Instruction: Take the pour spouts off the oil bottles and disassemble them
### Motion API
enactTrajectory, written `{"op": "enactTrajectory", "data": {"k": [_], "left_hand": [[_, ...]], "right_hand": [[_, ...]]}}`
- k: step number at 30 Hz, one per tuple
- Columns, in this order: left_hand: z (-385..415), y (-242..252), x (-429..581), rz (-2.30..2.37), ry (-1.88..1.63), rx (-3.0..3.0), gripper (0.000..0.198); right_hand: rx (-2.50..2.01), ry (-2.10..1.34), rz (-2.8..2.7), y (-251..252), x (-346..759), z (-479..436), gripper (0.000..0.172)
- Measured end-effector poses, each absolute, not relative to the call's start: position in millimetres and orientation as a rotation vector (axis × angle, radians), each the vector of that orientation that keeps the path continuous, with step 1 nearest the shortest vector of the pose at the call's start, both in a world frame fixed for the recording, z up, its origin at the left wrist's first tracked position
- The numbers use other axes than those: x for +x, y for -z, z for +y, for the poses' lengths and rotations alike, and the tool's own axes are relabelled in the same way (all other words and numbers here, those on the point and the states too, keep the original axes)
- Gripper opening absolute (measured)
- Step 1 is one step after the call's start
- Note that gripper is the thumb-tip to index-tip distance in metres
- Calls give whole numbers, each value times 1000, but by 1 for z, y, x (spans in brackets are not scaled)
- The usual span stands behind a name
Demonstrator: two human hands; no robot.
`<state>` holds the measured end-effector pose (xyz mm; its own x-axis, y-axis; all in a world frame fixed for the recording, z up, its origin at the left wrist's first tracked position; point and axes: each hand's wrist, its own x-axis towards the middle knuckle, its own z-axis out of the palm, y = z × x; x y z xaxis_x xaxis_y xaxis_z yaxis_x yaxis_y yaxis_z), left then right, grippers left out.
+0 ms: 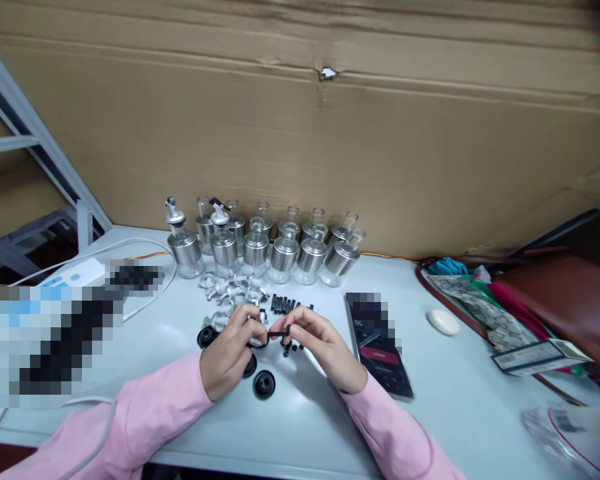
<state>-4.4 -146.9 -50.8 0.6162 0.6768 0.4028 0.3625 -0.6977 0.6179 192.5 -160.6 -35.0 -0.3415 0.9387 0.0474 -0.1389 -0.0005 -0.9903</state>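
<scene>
Phone [380, 347] screen: digits "00" legible; box [535, 355] label print too small to read.

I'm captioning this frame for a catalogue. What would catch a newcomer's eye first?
First, the left hand and right hand, in pink sleeves, meeting at the table's near middle over a small black ring. Behind them a cluster of glass bottles with metal bands lines the cardboard wall. A phone lies right of the hands.

Both forearms in pink sleeves reach in from the near edge of the bench [460, 413], converging; the left hand [229, 357] and right hand [324, 352] meet fingertip to fingertip, fingers curled in a pinch
</scene>
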Motion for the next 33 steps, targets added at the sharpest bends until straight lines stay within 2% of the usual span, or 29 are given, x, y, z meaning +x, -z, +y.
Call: {"op": "enactTrajectory", "data": {"k": [3, 10, 22, 28, 33], "left_hand": [[-148, 51, -4, 764, -868, 2366, 27], [-145, 58, 3, 873, -1022, 2455, 3], [-143, 63, 2, 920, -1103, 2485, 8], [-140, 64, 2, 926, -1009, 2458, 7], [-140, 64, 2, 911, -1003, 2449, 8]], "right_hand": [[-852, -1579, -1299, 38, 189, -161, 21], [-828, -1605, -1296, 38, 185, -164, 22], [-861, -1551, -1212, 41, 181, -166, 22], [-1058, -1196, -1299, 44, 178, -168, 13], [-1086, -1086, -1363, 46, 178, -169, 20]]}}
